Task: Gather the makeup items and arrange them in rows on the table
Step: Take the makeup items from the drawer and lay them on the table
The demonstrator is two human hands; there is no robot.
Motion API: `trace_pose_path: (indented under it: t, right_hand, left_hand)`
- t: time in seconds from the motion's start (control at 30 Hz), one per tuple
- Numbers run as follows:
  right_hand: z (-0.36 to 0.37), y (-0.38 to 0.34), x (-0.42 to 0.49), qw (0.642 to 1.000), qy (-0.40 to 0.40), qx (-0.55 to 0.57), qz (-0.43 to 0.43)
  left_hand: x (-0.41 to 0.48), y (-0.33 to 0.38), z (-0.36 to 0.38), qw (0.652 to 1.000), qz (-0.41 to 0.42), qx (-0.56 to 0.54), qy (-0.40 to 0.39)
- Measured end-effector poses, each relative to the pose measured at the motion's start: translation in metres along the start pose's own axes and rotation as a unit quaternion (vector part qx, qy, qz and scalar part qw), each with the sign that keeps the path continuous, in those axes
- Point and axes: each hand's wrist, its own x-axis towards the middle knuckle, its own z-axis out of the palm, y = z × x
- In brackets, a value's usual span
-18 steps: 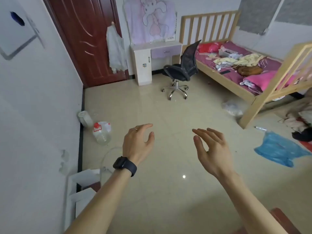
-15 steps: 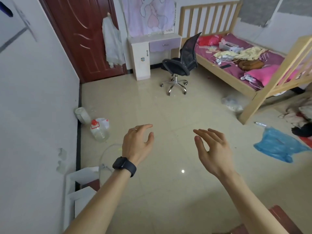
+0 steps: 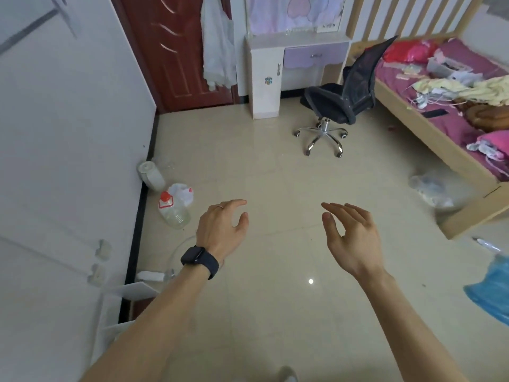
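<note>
The left hand [image 3: 220,230] and right hand [image 3: 349,238] hang with fingers loosely spread, holding nothing; no makeup items show clearly, though they are probably light and slick, best pinched mid-body.

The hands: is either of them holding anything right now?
No, the left hand and the right hand both hover open above the tiled floor, holding nothing.

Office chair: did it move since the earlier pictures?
No. The office chair still stands just right of the white desk, as before; only the camera view shifted.
</note>
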Motion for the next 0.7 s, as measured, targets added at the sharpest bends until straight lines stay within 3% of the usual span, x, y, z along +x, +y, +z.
trace_pose_path:
  t: [0.2, 0.7]
  right_hand:
    - [0.04, 0.001, 0.145, 1.0, 0.011, 0.023, -0.011]
    - [0.126, -0.041, 0.503, 0.996, 0.087, -0.014, -0.007]
  left_hand:
    - [0.137, -0.006, 0.01, 1.0, -0.003, 0.003, 0.016]
    - [0.561, 0.004, 0.011, 0.994, 0.099, -0.042, 0.035]
